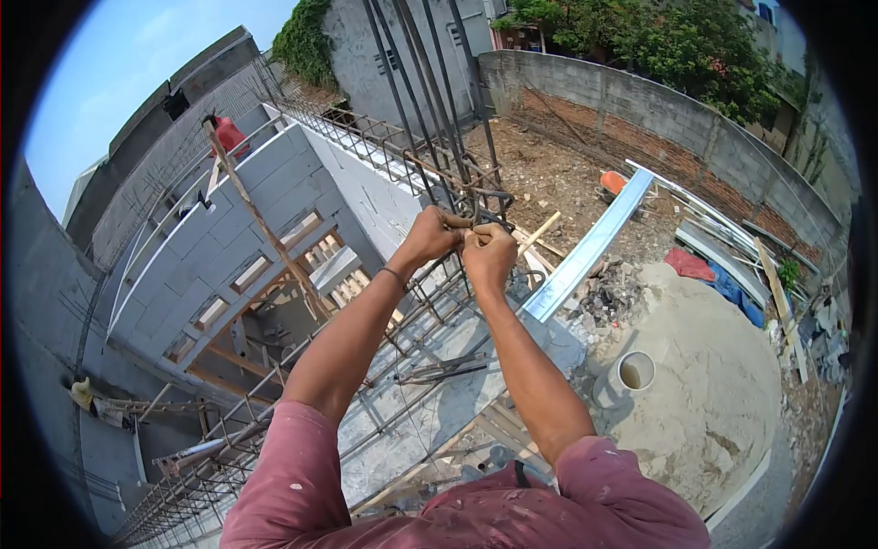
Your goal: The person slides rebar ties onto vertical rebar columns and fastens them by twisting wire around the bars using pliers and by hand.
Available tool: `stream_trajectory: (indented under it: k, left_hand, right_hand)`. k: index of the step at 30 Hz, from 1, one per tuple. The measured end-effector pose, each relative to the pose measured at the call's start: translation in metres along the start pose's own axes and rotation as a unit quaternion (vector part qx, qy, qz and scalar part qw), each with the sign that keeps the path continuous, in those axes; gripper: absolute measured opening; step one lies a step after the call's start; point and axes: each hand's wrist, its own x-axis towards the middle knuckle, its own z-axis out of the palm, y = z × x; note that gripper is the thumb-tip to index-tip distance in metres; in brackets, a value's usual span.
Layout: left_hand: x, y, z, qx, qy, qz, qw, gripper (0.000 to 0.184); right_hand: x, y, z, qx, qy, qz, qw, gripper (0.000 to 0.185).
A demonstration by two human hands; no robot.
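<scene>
My left hand (430,238) and my right hand (489,256) meet at the foot of a column of upright rebar (437,101). The fingers of both are pinched together, nearly touching, against the bent bar ends. Whatever is between the fingertips is too small and hidden to make out. From this joint a horizontal rebar cage (366,137) runs back along the top of the block wall. Several loose short steel bars (444,368) lie on the concrete ledge (402,403) below my forearms.
A light block wall (219,238) with timber props stands left; a person in red (229,137) is behind it. On the right are a long metal channel (594,242), a bucket (634,373), a sand heap (713,384) and a boundary wall (640,101). The ground lies well below.
</scene>
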Motion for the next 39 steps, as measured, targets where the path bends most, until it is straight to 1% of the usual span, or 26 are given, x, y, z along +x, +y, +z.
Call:
stream_trajectory:
  k: [1, 2, 3, 8, 10, 12, 14, 17, 18, 19, 20, 22, 24, 25, 26, 27, 28, 30, 31, 32, 33, 34, 35, 36, 38, 39]
  left_hand:
    - [-0.001, 0.0, -0.001, 0.079, 0.01, 0.048, 0.996, 0.022]
    - [-0.003, 0.002, -0.002, 0.157, 0.02, 0.096, 0.983, 0.023]
    - [-0.001, -0.006, -0.001, 0.151, 0.045, 0.137, 0.978, 0.024]
    - [-0.007, -0.008, 0.0, 0.114, 0.056, 0.148, 0.981, 0.023]
    - [-0.006, -0.011, 0.002, 0.075, 0.042, 0.13, 0.988, 0.024]
    - [-0.006, -0.013, 0.005, 0.055, 0.045, 0.131, 0.989, 0.025]
    - [-0.002, -0.02, 0.01, 0.037, 0.048, 0.133, 0.989, 0.027]
    - [-0.005, -0.025, 0.02, 0.018, 0.097, 0.144, 0.985, 0.021]
    - [-0.007, -0.026, 0.023, 0.094, 0.13, 0.187, 0.969, 0.023]
    - [-0.009, -0.025, 0.024, 0.17, 0.161, 0.228, 0.945, 0.026]
    - [-0.01, -0.021, 0.022, 0.168, 0.166, 0.229, 0.944, 0.026]
    - [-0.011, -0.016, 0.015, 0.233, 0.137, 0.229, 0.935, 0.021]
    - [-0.002, -0.01, 0.004, 0.258, 0.134, 0.231, 0.929, 0.02]
    - [0.004, -0.008, 0.0, 0.315, 0.095, 0.215, 0.919, 0.02]
    - [0.009, -0.007, -0.003, 0.37, 0.055, 0.198, 0.906, 0.021]
    - [0.013, -0.006, -0.002, 0.364, 0.042, 0.168, 0.915, 0.018]
    - [0.011, 0.007, -0.001, 0.365, 0.043, 0.164, 0.915, 0.018]
    - [0.001, 0.043, 0.0, 0.279, 0.041, -0.053, 0.958, 0.011]
    - [0.006, 0.039, 0.002, 0.239, 0.061, -0.088, 0.965, 0.012]
    - [0.014, 0.031, 0.003, 0.24, 0.064, -0.092, 0.964, 0.012]
    - [0.022, 0.023, 0.004, 0.042, 0.049, -0.166, 0.984, 0.013]
    - [0.026, 0.019, 0.006, -0.158, 0.035, -0.231, 0.959, 0.014]
    - [0.007, 0.051, 0.009, -0.161, 0.073, -0.274, 0.946, 0.015]
    - [0.001, 0.055, 0.014, -0.191, 0.083, -0.268, 0.941, 0.014]
    - [0.005, 0.047, 0.034, -0.274, 0.087, -0.233, 0.929, 0.013]
    - [0.007, 0.043, 0.045, -0.324, 0.087, -0.215, 0.917, 0.013]
  right_hand:
    - [-0.003, -0.011, -0.003, 0.009, 0.014, 0.006, 1.0, 0.014]
    - [-0.002, -0.011, -0.001, 0.008, 0.012, 0.003, 1.0, 0.014]
    - [0.0, -0.008, 0.003, -0.001, 0.003, 0.014, 1.0, 0.017]
    - [0.009, -0.006, 0.006, -0.041, -0.004, 0.027, 0.999, 0.023]
    - [0.01, -0.011, 0.002, -0.045, -0.007, 0.06, 0.997, 0.026]
    - [0.013, -0.009, 0.004, -0.04, -0.007, 0.057, 0.998, 0.023]
    - [0.016, -0.01, 0.006, -0.08, 0.003, 0.04, 0.996, 0.017]
    - [0.015, -0.014, 0.003, -0.102, -0.027, 0.06, 0.993, 0.018]
    - [0.016, -0.008, 0.003, -0.104, -0.029, 0.057, 0.993, 0.018]
    - [0.018, 0.004, 0.005, -0.111, -0.024, 0.028, 0.993, 0.018]
    - [0.021, 0.01, 0.005, -0.117, -0.018, -0.002, 0.993, 0.018]
    - [0.03, 0.021, -0.003, -0.113, -0.035, -0.022, 0.993, 0.015]
    - [0.039, 0.031, -0.011, -0.052, -0.102, -0.052, 0.992, 0.011]
    - [0.04, 0.028, -0.017, -0.041, -0.125, -0.031, 0.991, 0.007]
    - [0.041, 0.027, -0.017, -0.041, -0.128, -0.03, 0.99, 0.007]
    - [0.041, 0.026, -0.016, -0.049, -0.1, -0.074, 0.991, 0.007]
    - [0.04, 0.026, -0.016, -0.055, -0.072, -0.119, 0.989, 0.007]
    - [0.031, 0.021, -0.014, -0.065, -0.07, -0.14, 0.986, 0.009]
    - [0.026, 0.022, -0.012, -0.076, -0.04, -0.21, 0.974, 0.009]
    - [0.023, 0.023, -0.011, -0.087, -0.012, -0.28, 0.956, 0.009]
    - [0.021, 0.029, -0.007, -0.108, -0.004, -0.324, 0.94, 0.009]
    - [0.02, 0.032, -0.004, -0.105, -0.008, -0.324, 0.94, 0.009]
    - [0.017, 0.034, -0.001, -0.115, 0.015, -0.329, 0.937, 0.005]
    - [0.015, 0.036, 0.003, -0.125, 0.039, -0.335, 0.933, 0.004]
    - [0.012, 0.035, 0.01, -0.078, 0.062, -0.374, 0.922, 0.012]
    - [0.015, 0.06, 0.02, -0.026, 0.034, -0.311, 0.949, 0.015]
